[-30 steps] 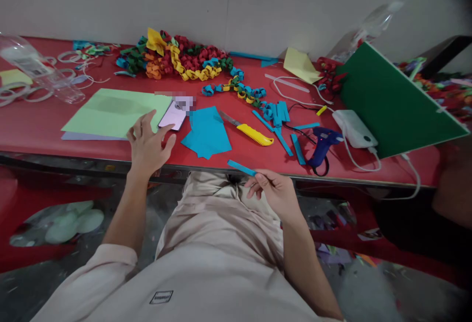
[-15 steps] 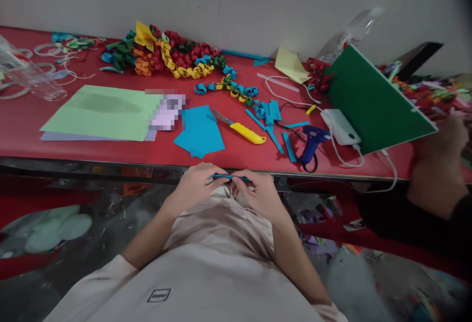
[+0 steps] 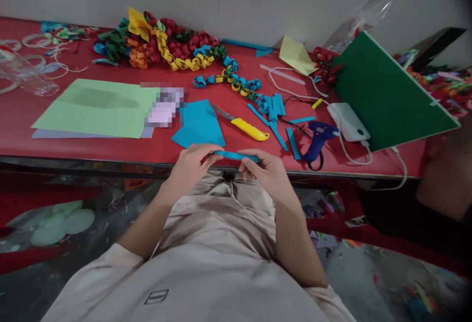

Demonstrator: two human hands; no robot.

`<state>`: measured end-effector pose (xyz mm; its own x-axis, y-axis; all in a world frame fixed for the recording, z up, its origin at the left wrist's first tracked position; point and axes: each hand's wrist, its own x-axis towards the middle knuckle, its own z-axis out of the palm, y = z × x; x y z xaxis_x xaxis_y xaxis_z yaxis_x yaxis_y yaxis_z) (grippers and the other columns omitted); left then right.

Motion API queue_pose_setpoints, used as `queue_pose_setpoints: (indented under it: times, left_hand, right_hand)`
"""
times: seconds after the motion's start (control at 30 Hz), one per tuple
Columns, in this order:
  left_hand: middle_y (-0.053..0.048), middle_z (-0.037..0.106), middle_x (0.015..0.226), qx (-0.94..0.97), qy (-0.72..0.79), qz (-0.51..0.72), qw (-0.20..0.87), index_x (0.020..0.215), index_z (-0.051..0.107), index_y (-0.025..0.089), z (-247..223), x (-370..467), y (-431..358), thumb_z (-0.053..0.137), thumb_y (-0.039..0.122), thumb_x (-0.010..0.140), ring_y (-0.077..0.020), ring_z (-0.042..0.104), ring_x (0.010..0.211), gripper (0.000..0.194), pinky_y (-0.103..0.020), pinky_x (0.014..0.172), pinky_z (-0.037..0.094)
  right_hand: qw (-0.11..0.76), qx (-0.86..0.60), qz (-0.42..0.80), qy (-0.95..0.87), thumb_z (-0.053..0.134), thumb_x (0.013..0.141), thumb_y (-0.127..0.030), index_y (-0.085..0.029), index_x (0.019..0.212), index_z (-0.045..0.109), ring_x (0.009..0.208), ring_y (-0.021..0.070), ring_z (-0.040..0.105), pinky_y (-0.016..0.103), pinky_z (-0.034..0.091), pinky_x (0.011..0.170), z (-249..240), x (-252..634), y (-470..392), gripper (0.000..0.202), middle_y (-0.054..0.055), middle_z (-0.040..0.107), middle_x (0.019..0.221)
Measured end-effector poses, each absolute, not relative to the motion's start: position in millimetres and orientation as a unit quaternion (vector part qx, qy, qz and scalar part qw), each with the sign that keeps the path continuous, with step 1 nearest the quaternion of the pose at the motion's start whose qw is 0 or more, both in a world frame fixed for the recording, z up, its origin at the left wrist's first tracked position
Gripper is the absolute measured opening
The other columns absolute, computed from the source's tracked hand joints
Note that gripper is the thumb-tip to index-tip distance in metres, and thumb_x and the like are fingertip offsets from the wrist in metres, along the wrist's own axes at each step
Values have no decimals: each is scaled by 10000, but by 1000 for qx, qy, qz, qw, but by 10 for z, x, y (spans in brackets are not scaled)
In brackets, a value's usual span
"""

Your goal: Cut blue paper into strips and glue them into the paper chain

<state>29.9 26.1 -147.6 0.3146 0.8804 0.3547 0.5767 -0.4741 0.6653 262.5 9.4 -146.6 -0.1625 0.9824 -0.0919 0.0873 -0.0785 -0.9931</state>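
Observation:
A narrow blue paper strip [image 3: 236,156] is stretched between my hands above the table's front edge. My left hand [image 3: 191,169] pinches its left end, and my right hand [image 3: 267,169] grips the right end between thumb and fingers. Just beyond lie blue paper sheets [image 3: 201,123] and a yellow-handled utility knife [image 3: 249,129] with its blade out. Several blue strips [image 3: 275,107] rest in a bunch to the right, near a dark blue glue gun [image 3: 317,140]. A multicoloured paper chain [image 3: 184,54] is heaped toward the wall.
Light green sheets [image 3: 92,108] and a blurred phone [image 3: 165,105] lie left on the red table [image 3: 121,147]. At right are a white power bank [image 3: 348,121] with cables and a slanted green board [image 3: 391,91]. A co-worker's arm [image 3: 446,179] shows at the right edge.
Both hands have risen toward the table and moved slightly apart, so more of the blue strip shows between them. The co-worker's arm has shifted lower at the right. The view has tilted slightly.

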Motion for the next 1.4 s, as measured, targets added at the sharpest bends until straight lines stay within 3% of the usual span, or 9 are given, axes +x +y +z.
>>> queue_pose_setpoints:
  times: [0.2,0.37,0.5,0.67,0.83,0.97,1.2,1.3,1.4]
  left_hand:
    - [-63,762,1014,803,447,359,163,1128,737,229,-1613,371,409,543,344,1031,-206,676,967,246,-321,879,497]
    - [-58,745,1153,824,459,325,67,1063,763,246,-1624,380,437,543,313,1031,-220,637,1039,232,-355,902,474]
    - [-39,754,1094,848,445,284,44,1043,746,224,-1612,389,420,558,304,1029,-216,624,999,205,-373,859,443]
    - [-38,746,1035,857,438,268,45,1068,724,211,-1575,388,428,543,266,1036,-221,622,998,192,-377,830,441]
    - [-64,702,1079,849,425,298,101,1139,672,179,-1493,316,370,543,179,1019,-200,652,1028,176,-327,917,498]
    - [-53,704,1093,823,451,335,83,1167,663,206,-1451,235,314,562,164,1003,-187,675,1026,197,-293,928,508]
    - [-37,730,1051,822,428,363,96,1124,680,221,-1500,411,336,592,167,985,-175,702,964,173,-279,880,538]
    - [-28,749,1005,820,411,383,109,1073,696,211,-1513,623,401,628,170,969,-166,710,944,131,-271,861,547]
    - [-27,758,955,821,398,388,129,1016,718,191,-1547,857,492,672,165,941,-160,712,891,91,-266,808,553]
  right_hand:
    - [390,-552,408,-613,673,935,-459,-191,1125,751,637,149,638,277,494,596,-1468,2668,195,338,34,717,781]
    - [373,-536,221,-724,616,986,-317,-224,1092,770,1006,228,651,374,535,897,-1547,2652,310,208,92,702,1070]
    - [335,-524,138,-771,600,992,-273,-220,1115,766,1110,258,602,451,491,1020,-1604,2642,338,213,112,643,1114]
    - [383,-528,31,-757,545,1018,-276,-225,1112,749,1097,250,600,435,495,984,-1484,2703,498,231,107,642,1126]
    - [317,-581,-23,-749,575,993,-261,-222,1201,705,1164,292,582,447,468,971,-1367,2832,716,248,110,672,1230]
    - [404,-599,-56,-689,469,1032,-236,-218,1111,706,1067,248,617,410,485,968,-1400,2966,551,250,103,705,1098]
    - [496,-706,-130,-488,486,994,-297,-178,1066,640,908,230,601,386,513,841,-1679,3379,80,208,112,635,980]
    - [444,-759,-116,-461,621,906,-438,-138,1180,594,1058,295,581,470,488,948,-1687,3628,215,407,165,628,1125]
    - [317,-821,-82,-468,632,882,-539,-124,1087,652,1183,391,525,605,416,1014,-1611,3832,463,463,222,618,1215]
